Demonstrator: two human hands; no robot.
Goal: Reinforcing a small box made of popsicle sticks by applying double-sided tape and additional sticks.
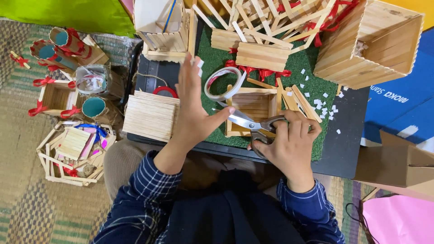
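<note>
My right hand [291,142] grips a pair of scissors [253,123] by its dark handles, blades pointing left toward my left thumb. My left hand [192,106] is raised with fingers straight and apart; small white bits of tape cling to its fingertips, and the thumb touches the scissor blades. Behind the blades sits a small open box of wooden sticks [253,106] on a green mat [217,58]. A roll of white tape [224,83] lies just beyond my left hand.
A stack of loose wooden sticks [149,116] lies left of my left hand. Stick-built boxes and frames with red ribbon [271,27] crowd the back; a large stick box [370,45] stands at right. Ribboned tubes and stick crafts [68,90] sit on the woven rug at left.
</note>
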